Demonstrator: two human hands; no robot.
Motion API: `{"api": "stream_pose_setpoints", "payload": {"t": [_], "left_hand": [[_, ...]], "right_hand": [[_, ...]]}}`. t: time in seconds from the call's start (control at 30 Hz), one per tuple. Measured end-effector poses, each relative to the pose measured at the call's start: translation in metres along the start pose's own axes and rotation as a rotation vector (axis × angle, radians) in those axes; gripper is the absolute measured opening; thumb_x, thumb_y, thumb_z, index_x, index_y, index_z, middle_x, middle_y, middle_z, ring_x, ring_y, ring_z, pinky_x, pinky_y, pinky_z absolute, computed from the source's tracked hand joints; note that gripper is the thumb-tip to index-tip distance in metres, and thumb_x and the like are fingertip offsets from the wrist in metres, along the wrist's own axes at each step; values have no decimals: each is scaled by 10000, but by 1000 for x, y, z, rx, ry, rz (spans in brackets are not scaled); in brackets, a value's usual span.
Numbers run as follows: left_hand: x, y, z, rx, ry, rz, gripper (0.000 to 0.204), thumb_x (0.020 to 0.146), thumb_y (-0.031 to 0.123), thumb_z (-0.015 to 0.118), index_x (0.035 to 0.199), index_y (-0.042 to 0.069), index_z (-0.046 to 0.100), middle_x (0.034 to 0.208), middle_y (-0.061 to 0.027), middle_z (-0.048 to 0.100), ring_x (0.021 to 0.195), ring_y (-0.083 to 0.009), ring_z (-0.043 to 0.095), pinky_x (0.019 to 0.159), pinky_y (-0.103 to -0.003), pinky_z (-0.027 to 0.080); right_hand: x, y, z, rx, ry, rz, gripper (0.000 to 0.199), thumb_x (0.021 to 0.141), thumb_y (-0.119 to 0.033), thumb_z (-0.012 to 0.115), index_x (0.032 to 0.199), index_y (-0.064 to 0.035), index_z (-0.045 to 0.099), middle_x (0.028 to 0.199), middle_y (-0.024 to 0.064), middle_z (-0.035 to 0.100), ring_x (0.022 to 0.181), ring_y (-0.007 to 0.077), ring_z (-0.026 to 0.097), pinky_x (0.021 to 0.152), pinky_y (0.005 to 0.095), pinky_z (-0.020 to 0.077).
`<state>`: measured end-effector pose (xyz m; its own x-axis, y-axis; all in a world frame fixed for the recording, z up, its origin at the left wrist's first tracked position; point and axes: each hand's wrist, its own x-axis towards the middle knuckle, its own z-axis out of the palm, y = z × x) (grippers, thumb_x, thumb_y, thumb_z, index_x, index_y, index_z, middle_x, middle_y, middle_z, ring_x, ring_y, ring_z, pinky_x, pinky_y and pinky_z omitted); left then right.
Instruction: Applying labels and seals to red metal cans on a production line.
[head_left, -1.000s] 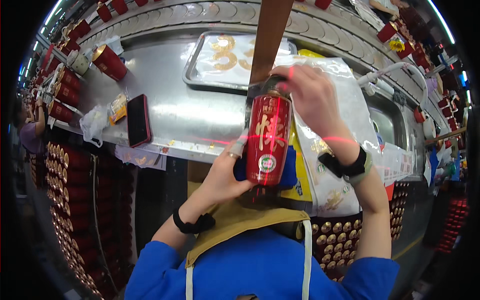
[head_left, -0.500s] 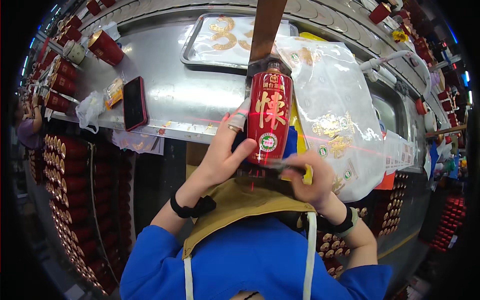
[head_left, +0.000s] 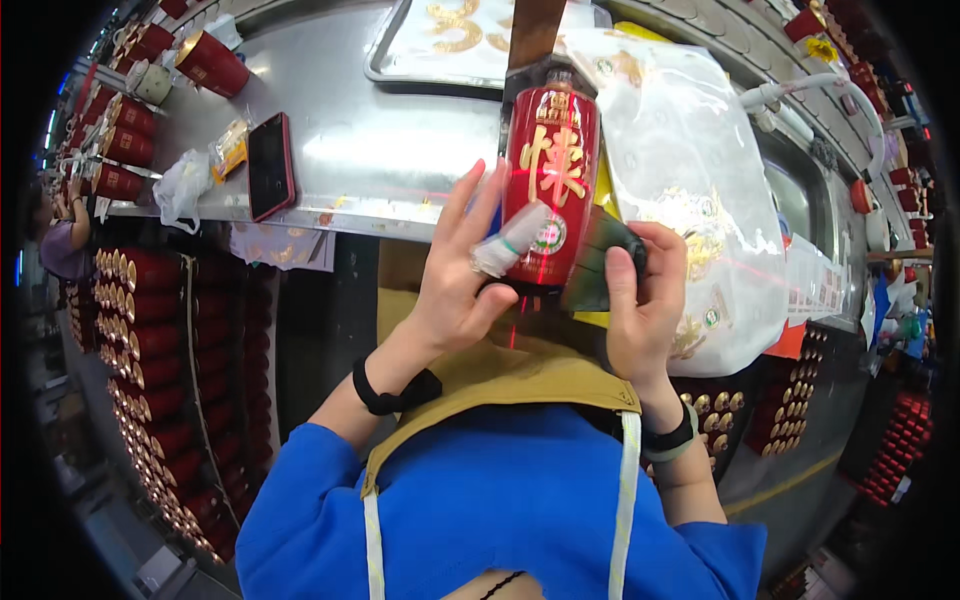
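A red bottle (head_left: 552, 180) with gold lettering and a round label stands upright in front of my chest, its neck under a brown strip (head_left: 533, 30). My left hand (head_left: 455, 280) cups its lower left side, thumb wrapped in clear tape across the label. My right hand (head_left: 640, 300) grips the bottle's lower right, pressing a dark pad (head_left: 600, 265) against it.
A steel table (head_left: 380, 150) carries a tray (head_left: 440, 50) with gold shapes, a red phone (head_left: 270, 165), small bags and red bottles (head_left: 210, 62) at the far left. A big clear plastic bag (head_left: 690, 180) lies right. Racks of red bottles (head_left: 150, 340) stand below left.
My right hand has come down from the bottle's top to its lower right side and now holds a dark pad there. The bottle sits slightly higher and more upright.
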<state>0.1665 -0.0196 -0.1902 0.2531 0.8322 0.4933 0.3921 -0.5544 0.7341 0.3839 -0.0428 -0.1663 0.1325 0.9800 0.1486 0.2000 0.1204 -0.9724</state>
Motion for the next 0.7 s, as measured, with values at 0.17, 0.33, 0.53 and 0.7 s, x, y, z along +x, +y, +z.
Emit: {"api": "stream_pose_setpoints", "payload": {"t": [0.17, 0.33, 0.53, 0.7], "left_hand": [[-12, 0, 0, 281, -91, 43, 840, 1001, 740, 262, 1419, 108, 626, 1613, -277, 335, 1500, -499, 267, 1207, -569, 221], [6, -9, -2, 165, 53, -70, 832, 967, 778, 308, 1468, 174, 584, 1630, -244, 318, 1467, -517, 292, 1181, -586, 260], [44, -28, -1, 221, -17, 149, 671, 973, 692, 438, 1442, 244, 611, 1631, -231, 325, 1452, -539, 282, 1181, -580, 278], [83, -50, 1, 303, 30, 179, 625, 968, 614, 500, 1457, 237, 591, 1628, -215, 343, 1456, -517, 291, 1198, -553, 272]], "right_hand": [[6, 8, 7, -120, -12, 17, 230, 1009, -82, 620, 1205, 8, 538, 840, 48, 605, 724, 91, 520, 650, 261, 433], [17, 21, -11, -224, -56, 30, 222, 1019, -79, 615, 1207, 20, 550, 866, 62, 628, 763, 89, 564, 686, 259, 466], [12, -6, 2, -197, -123, -163, 247, 1000, -66, 634, 1228, 13, 579, 981, 101, 664, 849, 133, 634, 775, 268, 503], [65, -33, 6, -451, -106, -72, 218, 967, -38, 636, 1183, -18, 623, 1047, 187, 685, 933, 322, 700, 818, 366, 539]]}}
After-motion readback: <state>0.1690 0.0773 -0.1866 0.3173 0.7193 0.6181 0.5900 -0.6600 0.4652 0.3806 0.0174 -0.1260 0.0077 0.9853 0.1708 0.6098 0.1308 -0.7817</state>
